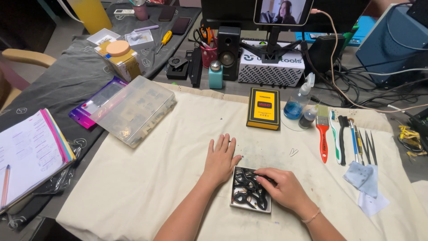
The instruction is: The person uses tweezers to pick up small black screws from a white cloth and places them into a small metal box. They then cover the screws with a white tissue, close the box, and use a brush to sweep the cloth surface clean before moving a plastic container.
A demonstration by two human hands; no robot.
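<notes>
On the cream cloth (133,187) that covers the near part of the bench, the left hand (220,159) lies flat and open, palm down, fingers spread and pointing to the far side, holding nothing. Its heel sits just beside the far-left corner of the small square tray (235,206), close enough that it may touch the rim, though the contact cannot be made out. The tray lies to the right of and slightly nearer than that hand, filled with a tangle of black parts (248,192), some with small coppery tips. The right hand (285,189) is the nearer of the two to those parts: it comes in from the near right, lies over the tray's right edge, and its curled fingers (263,173) reach leftward into the far side of the heap, touching the parts; whether they pinch one cannot be told. The tray shows no marked long axis, being roughly square with its sides almost in line with the bench edge. Farther right, well apart from both hands, lie a red-handled brush (323,134) and a row of tweezers (368,145), all with long axes running near to far.
</notes>
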